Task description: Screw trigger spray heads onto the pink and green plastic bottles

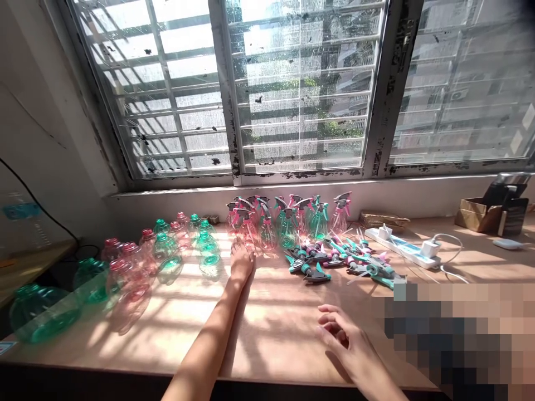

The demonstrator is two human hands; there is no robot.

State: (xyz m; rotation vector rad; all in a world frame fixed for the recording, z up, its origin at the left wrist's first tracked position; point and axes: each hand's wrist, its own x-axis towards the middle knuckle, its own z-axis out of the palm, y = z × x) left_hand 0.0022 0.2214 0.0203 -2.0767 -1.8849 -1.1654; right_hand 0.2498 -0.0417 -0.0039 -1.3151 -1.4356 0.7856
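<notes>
My left hand [241,260] is stretched forward over the wooden table [271,334], its fingers reaching the base of a pink spray bottle [246,229] in the finished group [288,220] below the window. The fingers look extended, with nothing clearly held. My right hand [340,337] rests near the table's front edge, fingers loosely curled and empty. A heap of loose teal and pink trigger heads [338,259] lies to the right of my left hand. Several capless green and pink bottles [167,250] stand and lie to the left.
A white power strip [403,248] with a plugged charger and cable lies at the right. Cardboard boxes [480,214] sit at the far right by the window sill. A blurred patch covers the lower right. A side table [29,267] stands at the left.
</notes>
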